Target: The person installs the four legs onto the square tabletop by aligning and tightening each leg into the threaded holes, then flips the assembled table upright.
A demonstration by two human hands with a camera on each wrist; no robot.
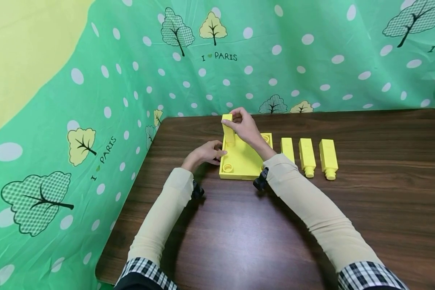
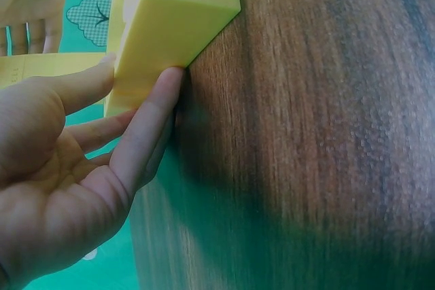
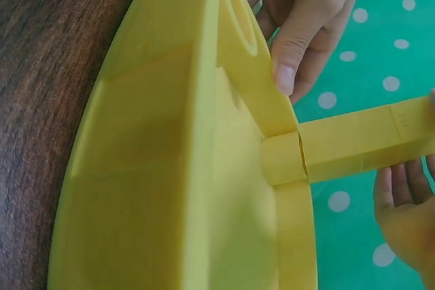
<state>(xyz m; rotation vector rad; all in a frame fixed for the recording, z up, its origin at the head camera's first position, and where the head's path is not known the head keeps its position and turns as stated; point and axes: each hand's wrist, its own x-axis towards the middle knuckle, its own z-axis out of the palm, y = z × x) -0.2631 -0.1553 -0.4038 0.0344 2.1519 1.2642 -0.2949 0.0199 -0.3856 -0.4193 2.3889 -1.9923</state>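
Observation:
A shallow yellow tabletop [image 1: 243,161] with raised rims lies on the table, round sockets in its corners. At its back left corner a square yellow leg [image 1: 228,133] stands upright. My right hand [image 1: 247,128] pinches that leg near its top. In the right wrist view the leg's lower end meets the corner of the tabletop. My left hand [image 1: 207,152] holds the tabletop's left edge; in the left wrist view its thumb is at the rim and its fingers lie along the outer side. The corner socket under the leg is hidden.
Three more yellow legs lie right of the tabletop: the nearest leg [image 1: 288,149], partly behind my right sleeve, a middle leg [image 1: 307,155] and an outer leg [image 1: 328,157]. Green printed cloth [image 1: 246,60] hangs behind and left of the dark wooden table [image 1: 232,233].

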